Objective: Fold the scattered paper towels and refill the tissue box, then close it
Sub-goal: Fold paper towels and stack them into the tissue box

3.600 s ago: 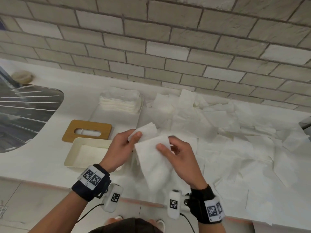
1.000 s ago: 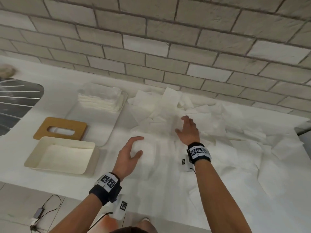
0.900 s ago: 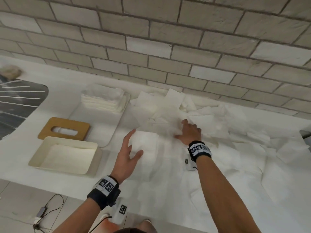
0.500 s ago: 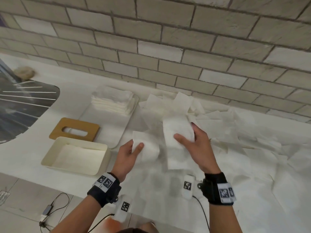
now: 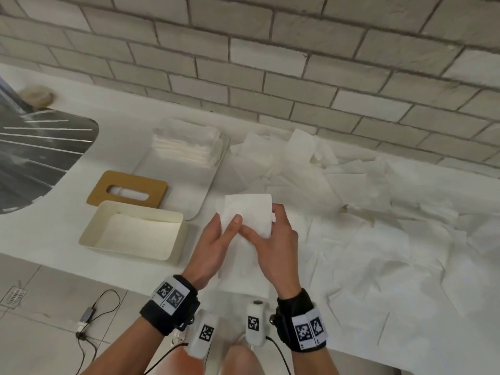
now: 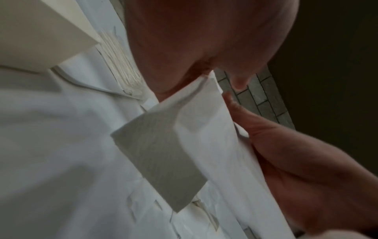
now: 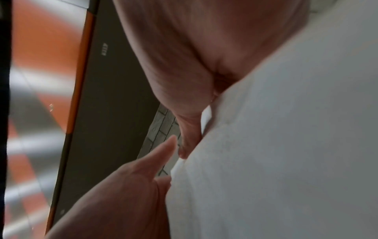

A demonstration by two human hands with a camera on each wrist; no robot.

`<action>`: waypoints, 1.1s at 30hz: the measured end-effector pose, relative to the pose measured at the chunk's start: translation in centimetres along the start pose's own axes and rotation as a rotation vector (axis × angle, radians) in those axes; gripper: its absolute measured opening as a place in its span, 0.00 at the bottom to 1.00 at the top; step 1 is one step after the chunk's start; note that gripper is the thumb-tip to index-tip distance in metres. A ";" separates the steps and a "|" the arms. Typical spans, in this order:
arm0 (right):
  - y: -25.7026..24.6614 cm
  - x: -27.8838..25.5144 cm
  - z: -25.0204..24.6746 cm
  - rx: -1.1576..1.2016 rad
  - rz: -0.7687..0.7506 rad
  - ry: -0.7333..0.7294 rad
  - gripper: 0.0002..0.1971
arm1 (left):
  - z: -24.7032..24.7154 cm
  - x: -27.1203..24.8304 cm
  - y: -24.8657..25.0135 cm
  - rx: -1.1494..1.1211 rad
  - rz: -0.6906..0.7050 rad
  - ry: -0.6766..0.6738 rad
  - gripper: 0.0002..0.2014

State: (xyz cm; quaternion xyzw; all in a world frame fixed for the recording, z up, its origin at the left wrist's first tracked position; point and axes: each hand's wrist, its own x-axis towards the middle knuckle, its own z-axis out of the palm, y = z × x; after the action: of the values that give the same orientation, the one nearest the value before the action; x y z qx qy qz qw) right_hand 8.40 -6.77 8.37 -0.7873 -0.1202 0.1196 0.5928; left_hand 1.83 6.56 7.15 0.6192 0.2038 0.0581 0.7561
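Above the counter's front edge, both hands hold white paper towel [image 5: 247,212]. My left hand [image 5: 230,226] pinches it with the thumb on top and the fingers behind. From the right, my right hand [image 5: 263,228] grips the same bundle, thumb across the front. In the left wrist view a short folded piece [image 6: 159,155] hangs beside a longer sheet [image 6: 220,153], which the right hand [image 6: 306,161] holds. The open cream tissue box [image 5: 94,228] sits to the left with towels lying flat inside. Behind it lies its wooden slotted lid [image 5: 100,190].
A white tray [image 5: 200,190] behind the box carries a stack of folded towels [image 5: 184,144]. Several loose towels [image 5: 378,212] cover the counter to the right, up to the brick wall. A dark sink [image 5: 35,158] is at far left. Cables lie on the floor tiles [image 5: 89,318].
The right hand reached into the loose pile, lifted a sheet and brought it back. Both hands have now come together, joining that sheet with the folded towel in the left hand.
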 end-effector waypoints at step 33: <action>13.0 -14.5 8.6 -0.054 0.107 0.512 0.18 | -10.6 -5.1 -13.7 0.471 0.133 0.077 0.08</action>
State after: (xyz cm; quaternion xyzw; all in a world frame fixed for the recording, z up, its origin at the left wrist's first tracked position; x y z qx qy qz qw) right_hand -7.51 -7.29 -5.83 -0.8127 0.0721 -0.0556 0.5755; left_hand -9.12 11.36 -6.43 0.7876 0.1992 0.0822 0.5772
